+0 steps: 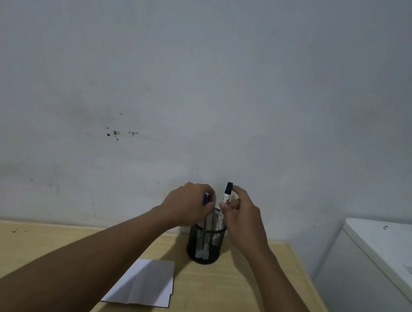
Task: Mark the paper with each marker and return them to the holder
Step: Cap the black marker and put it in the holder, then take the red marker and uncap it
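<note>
Both hands at the holder [203, 244], a black mesh cup upright on the bench [216, 306] near the wall [214, 62]. Right hand [243, 221]: fingers clamped on a black-capped marker [227, 195], upright, lower end inside the holder. Left hand [187, 205]: fingers curled together round a blue-capped marker [206, 199], only the cap end showing past the knuckles; it also stands in the holder. More marker barrels visible through the mesh, count unclear. Paper [149, 284] lies flat on the bench, nearer the camera and left of the holder, apart from it, partly under the left forearm. White cabinet [382, 278] right of the bench.
</note>
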The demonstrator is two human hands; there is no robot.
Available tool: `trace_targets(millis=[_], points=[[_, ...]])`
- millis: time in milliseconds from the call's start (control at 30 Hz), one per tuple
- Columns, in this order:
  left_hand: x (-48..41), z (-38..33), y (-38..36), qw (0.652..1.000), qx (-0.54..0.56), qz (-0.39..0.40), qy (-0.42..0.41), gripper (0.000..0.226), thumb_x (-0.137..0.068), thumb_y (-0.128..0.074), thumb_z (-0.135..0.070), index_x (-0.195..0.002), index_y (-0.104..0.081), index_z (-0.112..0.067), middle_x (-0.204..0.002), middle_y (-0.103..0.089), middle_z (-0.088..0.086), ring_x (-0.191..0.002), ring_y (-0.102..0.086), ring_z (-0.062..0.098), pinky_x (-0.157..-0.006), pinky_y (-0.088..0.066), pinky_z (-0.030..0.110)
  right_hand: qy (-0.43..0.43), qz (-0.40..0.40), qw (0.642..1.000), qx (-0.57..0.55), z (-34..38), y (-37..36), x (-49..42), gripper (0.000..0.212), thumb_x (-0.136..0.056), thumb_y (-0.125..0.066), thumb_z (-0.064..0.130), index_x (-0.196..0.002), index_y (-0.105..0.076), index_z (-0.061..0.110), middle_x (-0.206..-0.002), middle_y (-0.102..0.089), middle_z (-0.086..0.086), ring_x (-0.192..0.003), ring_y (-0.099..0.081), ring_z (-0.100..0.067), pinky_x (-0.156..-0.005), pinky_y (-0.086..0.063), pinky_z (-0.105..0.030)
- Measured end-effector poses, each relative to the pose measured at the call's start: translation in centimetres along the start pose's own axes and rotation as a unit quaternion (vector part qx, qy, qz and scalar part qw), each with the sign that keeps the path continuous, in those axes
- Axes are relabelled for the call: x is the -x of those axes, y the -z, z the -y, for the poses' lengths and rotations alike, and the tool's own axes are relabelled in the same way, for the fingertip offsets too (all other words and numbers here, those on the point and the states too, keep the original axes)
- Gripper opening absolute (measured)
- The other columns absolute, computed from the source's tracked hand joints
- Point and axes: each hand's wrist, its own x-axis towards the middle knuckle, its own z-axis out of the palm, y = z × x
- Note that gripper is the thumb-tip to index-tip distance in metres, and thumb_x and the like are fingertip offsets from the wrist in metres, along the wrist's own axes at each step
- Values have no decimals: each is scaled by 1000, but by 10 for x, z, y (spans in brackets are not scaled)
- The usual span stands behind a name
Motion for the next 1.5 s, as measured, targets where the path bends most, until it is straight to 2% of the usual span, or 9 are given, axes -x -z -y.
trace_targets(millis=[133, 367, 600, 767, 900, 1033, 1167, 1267, 1500], points=[[-4, 3, -7, 998, 64, -1, -2, 24, -95, -56, -24, -114, -66, -12, -109, -68, 7, -87, -62, 19, -70, -52, 29, 44, -1, 995, 86, -6, -7, 5, 57, -101, -56, 30, -149, -28, 43, -96, -65, 5, -96, -58, -19, -90, -43, -40], [-1, 4, -15, 989, 126, -80, 7, 20, -93, -60, -23, -109, -70, -14, -74, -54, -8, -64, -52, 6, -54, -35, 14, 55, 17, 990, 132, -7, -8, 3, 34, -103, -47, 27, -136, -51, 34, -122, -58, 1, -121, -48, -21, -93, -35, -43], [11, 1, -10, 991, 95, -91, -21, 12, -88, -69, -24, -100, -69, -23, -103, -70, -4, -96, -64, 15, -80, -55, 36, 34, 25, 992, 115, 5, 3, 10, 52, -104, -38, 15, -152, -36, 34, -132, -50, -2, -125, -45, -21, -99, -35, -45], [25, -11, 18, 978, 155, -137, 12, 23, -90, -69, -23, -112, -69, -22, -101, -73, -8, -93, -66, 15, -85, -54, 34, 24, -13, 1000, 2, 29, 15, 19, 36, -102, -51, 24, -137, -56, 29, -123, -55, 5, -114, -57, -15, -100, -47, -42], [38, -17, 71, 910, 348, -217, 61, 16, -88, -70, -17, -103, -76, -17, -96, -75, -2, -83, -66, 6, -82, -51, 29, 3, 64, 995, -75, 60, 30, 24, 37, -97, -62, 38, -130, -64, 22, -121, -64, 3, -103, -63, -11, -86, -55, -28], [65, -12, 119, 829, 493, -239, 116, 15, -90, -69, -13, -104, -74, -10, -82, -73, 0, -54, -52, 5, -56, -44, 21, -28, 31, 971, -234, 99, 38, 35, 18, -94, -70, 14, -111, -73, 9, -102, -74, -12, -77, -69, -11, -68, -57, -24], [100, 6, 141, 801, 539, -204, 160, 17, -88, -72, -17, -105, -74, -12, -91, -74, 3, -62, -51, 16, -51, -38, 26, -104, 7, 820, -563, 143, 36, 52, 11, -88, -73, 5, -98, -73, 0, -80, -71, -8, -68, -69, -14, -68, -61, -28], [126, 10, 146, 792, 559, -180, 167, 18, -87, -73, -19, -104, -74, -15, -99, -74, 4, -68, -52, 16, -56, -40, 29, -126, 32, 747, -652, 176, 20, 67, 8, -87, -72, 0, -95, -70, 0, -75, -70, -6, -65, -68, -13, -67, -61, -26], [161, 16, 161, 722, 627, -195, 217, 14, -87, -74, -22, -97, -76, -13, -91, -77, 0, -72, -47, 16, -64, -43, 32, -94, 52, 799, -591, 226, -20, 94, 1, -90, -70, 0, -91, -72, 0, -75, -73, -10, -67, -70, -17, -70, -62, -28]])
